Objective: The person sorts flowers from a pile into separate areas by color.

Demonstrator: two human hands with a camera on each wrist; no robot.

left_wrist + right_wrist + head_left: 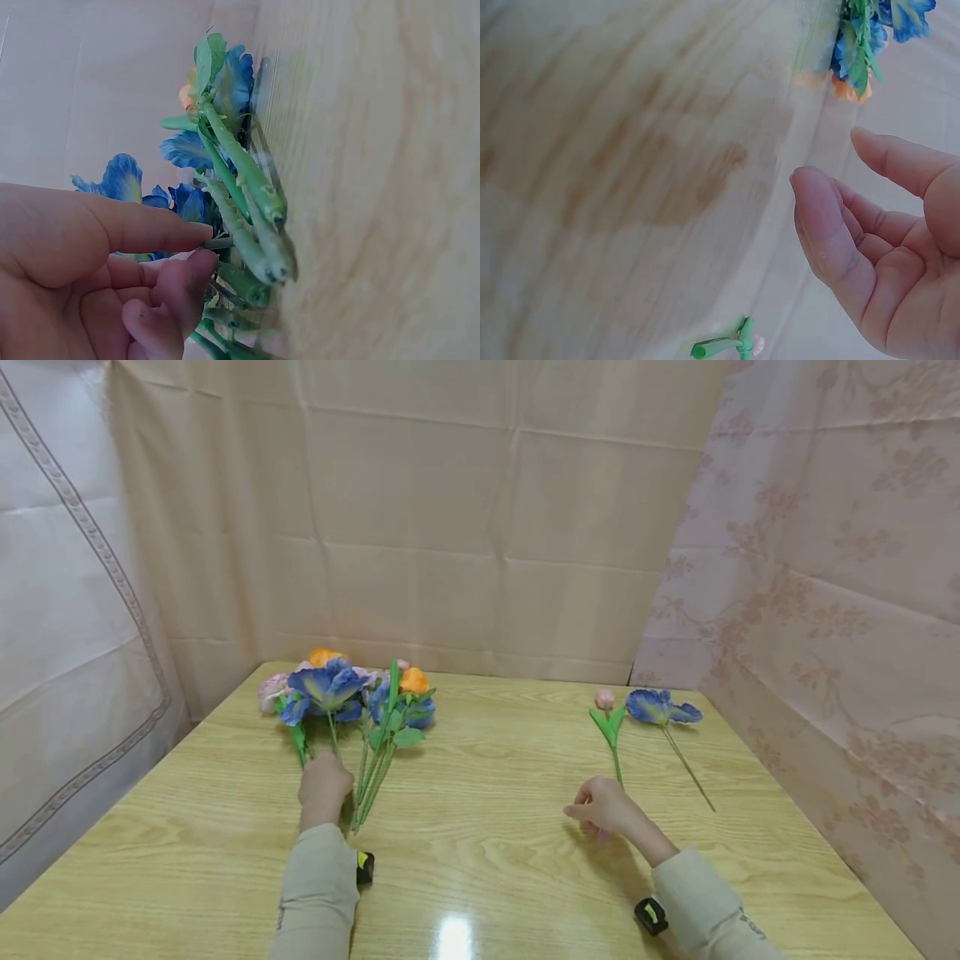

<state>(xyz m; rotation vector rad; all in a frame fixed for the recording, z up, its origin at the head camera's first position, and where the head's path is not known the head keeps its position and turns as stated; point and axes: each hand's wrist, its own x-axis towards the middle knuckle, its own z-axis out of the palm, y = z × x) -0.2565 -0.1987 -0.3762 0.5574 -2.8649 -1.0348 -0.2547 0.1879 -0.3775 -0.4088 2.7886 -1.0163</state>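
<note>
Bunch (330, 687): blue, orange and pink flowers with green stems, lay left of centre in the head frame.
Left hand (324, 787): pinched a thin stem (219, 244) between its fingertips, below the blooms.
Right hand (604, 807): grasped nothing, fingers loosely bent, lower right of centre.
Pink tulip (604, 700): lay just above the right hand.
Blue flower (657, 707): lay beside the tulip, farther right.
</note>
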